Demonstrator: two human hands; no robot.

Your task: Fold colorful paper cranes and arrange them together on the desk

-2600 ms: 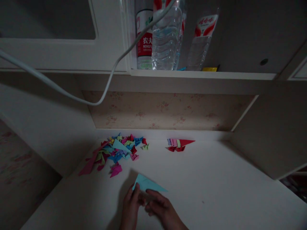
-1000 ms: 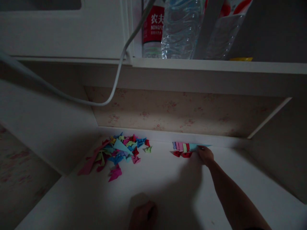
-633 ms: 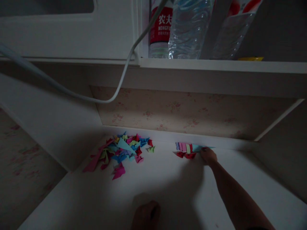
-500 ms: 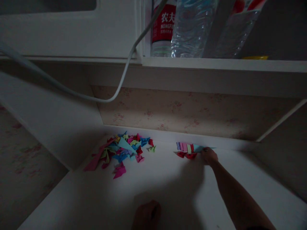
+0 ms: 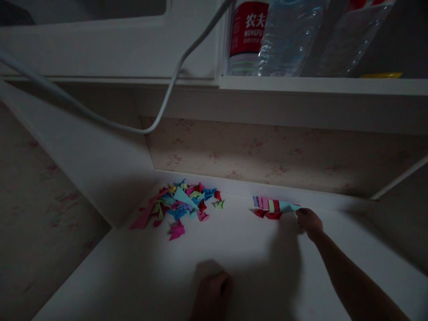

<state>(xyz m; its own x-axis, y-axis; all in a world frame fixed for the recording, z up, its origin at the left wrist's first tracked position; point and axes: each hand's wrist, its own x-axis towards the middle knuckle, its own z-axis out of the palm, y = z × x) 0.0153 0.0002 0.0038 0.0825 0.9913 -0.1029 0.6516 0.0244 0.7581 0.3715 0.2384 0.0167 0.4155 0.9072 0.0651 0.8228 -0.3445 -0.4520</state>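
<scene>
My right hand [image 5: 309,221] reaches to the back of the white surface, its fingers pinched at the right tip of a teal folded paper [image 5: 288,207]. That paper is at the right end of a short row of folded papers [image 5: 266,203] in purple, pink, pale green and red. Just in front of the row are red folded papers [image 5: 273,216]. My left hand [image 5: 216,290] rests closed in a fist at the bottom middle, in shadow, with nothing visible in it. Off to the left lies a heap of colourful folded papers [image 5: 182,199].
A white surface [image 5: 234,240] runs back to a low ledge and flowered wallpaper [image 5: 230,151]. Overhead, a shelf [image 5: 317,84] holds water bottles [image 5: 249,35]. A pale cable [image 5: 167,93] hangs across the upper left. A slanted white panel [image 5: 100,165] stands at left.
The view has shifted, so the scene sits further right. My right hand has slid right along the teal paper to its tip, uncovering more of it. My left hand stays closed.
</scene>
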